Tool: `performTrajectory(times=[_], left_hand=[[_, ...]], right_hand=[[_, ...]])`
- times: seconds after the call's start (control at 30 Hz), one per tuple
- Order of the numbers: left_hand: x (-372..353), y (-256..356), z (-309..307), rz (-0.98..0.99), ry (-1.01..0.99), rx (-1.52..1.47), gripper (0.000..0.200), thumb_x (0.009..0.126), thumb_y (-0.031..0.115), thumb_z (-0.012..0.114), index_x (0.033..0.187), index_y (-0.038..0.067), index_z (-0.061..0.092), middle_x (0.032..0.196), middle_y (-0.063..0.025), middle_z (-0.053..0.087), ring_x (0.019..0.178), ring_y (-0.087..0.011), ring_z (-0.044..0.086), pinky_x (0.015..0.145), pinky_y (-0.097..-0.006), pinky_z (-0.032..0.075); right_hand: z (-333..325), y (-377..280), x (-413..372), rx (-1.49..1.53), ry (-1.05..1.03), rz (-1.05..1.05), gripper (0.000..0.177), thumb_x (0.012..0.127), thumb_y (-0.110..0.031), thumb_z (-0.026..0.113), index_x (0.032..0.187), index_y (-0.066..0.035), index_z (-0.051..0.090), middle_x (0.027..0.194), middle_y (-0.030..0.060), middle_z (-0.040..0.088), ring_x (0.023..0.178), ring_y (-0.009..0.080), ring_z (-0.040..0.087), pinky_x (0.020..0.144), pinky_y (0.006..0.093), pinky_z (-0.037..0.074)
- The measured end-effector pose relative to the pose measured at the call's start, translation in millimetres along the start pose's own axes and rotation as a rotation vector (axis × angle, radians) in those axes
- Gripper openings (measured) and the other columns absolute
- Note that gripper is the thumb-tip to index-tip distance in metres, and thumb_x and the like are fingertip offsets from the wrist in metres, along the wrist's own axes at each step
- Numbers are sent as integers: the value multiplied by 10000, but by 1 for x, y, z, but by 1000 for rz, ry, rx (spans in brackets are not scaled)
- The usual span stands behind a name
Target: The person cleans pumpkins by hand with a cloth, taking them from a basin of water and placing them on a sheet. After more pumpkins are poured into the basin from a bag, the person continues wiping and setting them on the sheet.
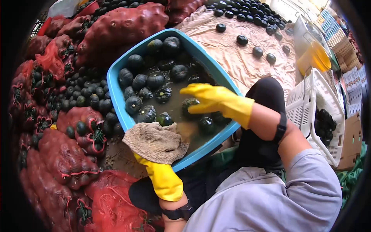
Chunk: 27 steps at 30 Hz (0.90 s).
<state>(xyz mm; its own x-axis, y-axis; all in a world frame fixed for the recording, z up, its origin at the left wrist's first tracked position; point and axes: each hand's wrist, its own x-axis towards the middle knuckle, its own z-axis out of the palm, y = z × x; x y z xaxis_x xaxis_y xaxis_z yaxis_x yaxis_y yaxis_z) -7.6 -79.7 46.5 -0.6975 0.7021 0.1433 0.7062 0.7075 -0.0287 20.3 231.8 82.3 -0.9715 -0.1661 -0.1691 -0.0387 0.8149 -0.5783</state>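
A blue tub (114,83) of murky water holds small dark green pumpkins (155,80), some floating and some partly under. My right hand (218,101), in a yellow rubber glove, reaches over the water with its fingers stretched out and thumb apart. Just beneath its fingers a wet pumpkin (190,107) shows partly. My left hand (164,179), gloved in yellow too, is at the tub's near-left corner with a beige towel (156,142) over it. The towel hides most of the left fingers and overlaps the rim.
Red mesh sacks (63,154) and loose pumpkins (87,92) crowd the left side. Beyond the tub lies a pale sheet (208,34) with more pumpkins on it. At right are a white crate (324,143) with dark pumpkins inside and a yellow bucket (315,58).
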Motion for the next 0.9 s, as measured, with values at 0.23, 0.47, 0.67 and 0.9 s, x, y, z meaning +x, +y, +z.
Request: performTrajectory(times=[0.23,0.47,0.67,0.9], left_hand=[[28,28,44,-249,-271,256,671,1001,649,481,1378,137,695,1455,-127,643,1439,-350,503,1275,-547,248],[54,48,-2,-238,-113,-107,674,830,649,693,1264,134,669,1354,-142,625,1352,-361,523,1203,-522,321],[63,88,19,-269,-72,-3117,395,1087,402,527,1385,144,556,1301,-96,636,1272,-251,586,1132,-450,460],[42,87,47,-433,-63,-3262,488,1089,513,545,1389,129,578,1311,-71,631,1282,-224,610,1159,-418,472]], right_hand=[[100,39,66,-316,-224,58,921,721,-437,931,1531,-180,577,1466,231,610,1325,427,616,1072,524,502],[56,-11,26,1474,-226,187,619,1004,-316,788,1539,-124,544,1466,116,631,1361,248,599,1181,411,461],[108,-41,26,603,659,-22,655,937,-339,827,1496,-96,586,1468,231,599,1415,391,547,1214,474,412],[107,-41,-9,540,511,-388,654,879,-291,870,1443,-78,618,1426,192,627,1406,395,547,1200,488,417]])
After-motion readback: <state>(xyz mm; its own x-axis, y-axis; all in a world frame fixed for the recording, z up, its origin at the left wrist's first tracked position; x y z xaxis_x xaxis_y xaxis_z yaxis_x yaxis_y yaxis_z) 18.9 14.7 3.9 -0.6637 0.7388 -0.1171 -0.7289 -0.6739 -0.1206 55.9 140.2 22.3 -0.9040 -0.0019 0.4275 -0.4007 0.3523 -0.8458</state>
